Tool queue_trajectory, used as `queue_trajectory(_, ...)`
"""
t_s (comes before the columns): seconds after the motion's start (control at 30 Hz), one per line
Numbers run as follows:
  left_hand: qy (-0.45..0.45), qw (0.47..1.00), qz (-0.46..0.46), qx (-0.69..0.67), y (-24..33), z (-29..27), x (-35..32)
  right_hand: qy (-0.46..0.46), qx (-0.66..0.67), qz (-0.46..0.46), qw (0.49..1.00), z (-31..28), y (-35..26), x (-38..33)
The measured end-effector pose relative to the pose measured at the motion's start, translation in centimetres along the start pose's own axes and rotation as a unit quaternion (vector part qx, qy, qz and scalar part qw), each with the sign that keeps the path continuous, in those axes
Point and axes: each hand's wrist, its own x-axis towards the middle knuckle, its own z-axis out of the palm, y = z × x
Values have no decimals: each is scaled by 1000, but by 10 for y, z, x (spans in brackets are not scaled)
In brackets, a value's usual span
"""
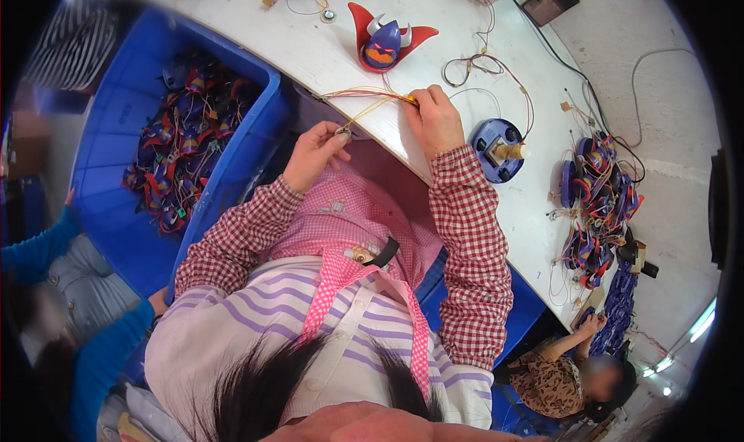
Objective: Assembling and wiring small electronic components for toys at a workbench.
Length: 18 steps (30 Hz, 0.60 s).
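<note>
From my end of the link, the wires [380, 94] look like the touchy bit: a thin bunch of red and yellow strands, up by the near edge of the tabletop [465, 43], with yellow ones strung between the two hands. My right hand [434, 122] has them pinched narrow between thumb and fingers; my left hand [316, 153] is closed in a fingertip pinch on a small part [343, 132] at the yellow ends, too tiny for me to make out. I'd guess the whole lot weighs next to nothing and is limp, so it springs about rather than staying put. The insulation is probably a bit slick, and any joint at the ends likely snaps if you yank it. IMO grab the strands together a little back from the tips, and hold the small part by its rim. The toy head [382, 50] and blue base [496, 151] sit nearby, both looking like stiff plastic.
</note>
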Motion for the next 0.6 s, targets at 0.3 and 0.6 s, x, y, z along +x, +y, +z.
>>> queue_trajectory(0.3, -11, 1000, 0, -5, 5, 3, -8, 7, 8, -3, 1000, 1, 1, -1)
queue_trajectory(0.6, -18, 999, -12, -27, 4, 2, -10, 3, 9, 5, 1000, 1, 0, -1)
